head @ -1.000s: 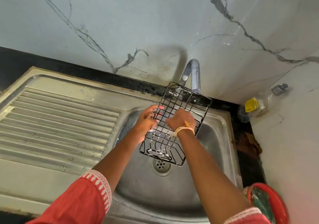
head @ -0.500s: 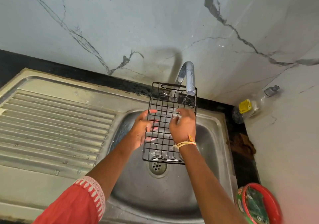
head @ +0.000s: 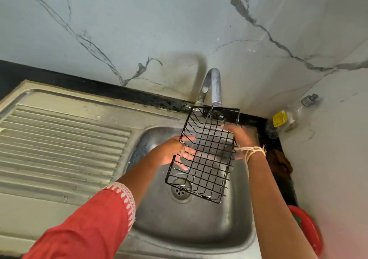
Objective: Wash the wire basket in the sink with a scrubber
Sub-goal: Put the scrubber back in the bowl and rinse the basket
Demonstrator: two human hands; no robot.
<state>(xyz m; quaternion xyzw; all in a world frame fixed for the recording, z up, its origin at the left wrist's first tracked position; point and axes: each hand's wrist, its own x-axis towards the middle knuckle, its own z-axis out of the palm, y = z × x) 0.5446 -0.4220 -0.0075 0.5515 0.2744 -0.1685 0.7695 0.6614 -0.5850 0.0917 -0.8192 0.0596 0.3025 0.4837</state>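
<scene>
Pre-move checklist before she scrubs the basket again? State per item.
1. wire basket held over the sink bowl: ok.
2. left hand grips the basket's left edge: ok.
3. right hand holds the right edge: ok, though its fingers are partly hidden.
4. Far end of the basket under the tap, thin stream of water running: ok.
5. Scrubber in hand: not ok, none in view.
6. drain unblocked: ok.
</scene>
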